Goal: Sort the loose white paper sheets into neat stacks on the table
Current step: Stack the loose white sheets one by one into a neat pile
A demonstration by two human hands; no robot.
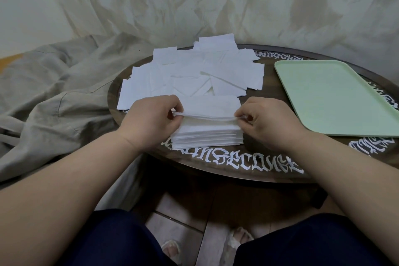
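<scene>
A stack of sheets (207,134) is set at the near edge of the worktop (254,164). Loose sheets (194,73) are spread behind it, toward the far rim. A tray (336,97) is placed to the right of both, apart from them. One sheet (207,114) is held just above the stack, pinched at its left end by the left hand (151,121) and at its right end by the right hand (269,123). A cloth (54,93) is heaped left of the worktop.

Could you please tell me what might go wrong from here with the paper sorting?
1. The neat stack of white paper sheets sits near the round dark wooden table's front edge; a nudge could push it off.
2. The left hand and right hand pinch only the top sheet's ends, so it may land askew.
</scene>
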